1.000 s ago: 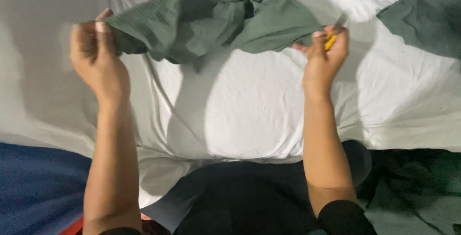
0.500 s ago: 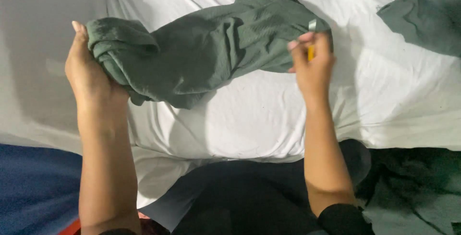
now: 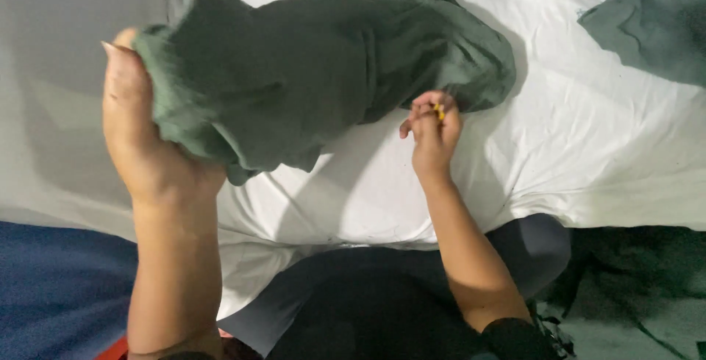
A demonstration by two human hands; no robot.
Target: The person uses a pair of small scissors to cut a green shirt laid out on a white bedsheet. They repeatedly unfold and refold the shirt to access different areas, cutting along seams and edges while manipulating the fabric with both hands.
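Above a white sheet (image 3: pixel 588 147), the left hand (image 3: pixel 143 139) grips one bunched end of a green cloth (image 3: pixel 316 73), fingers closed around the folds. The right hand (image 3: pixel 434 132) pinches the opposite edge low near the sheet. Another green cloth (image 3: pixel 654 22) lies well apart.

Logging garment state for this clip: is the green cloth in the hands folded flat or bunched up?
Bunched up, not folded: the green cloth hangs crumpled from the left hand, its far end slumped on the white sheet by the right hand.
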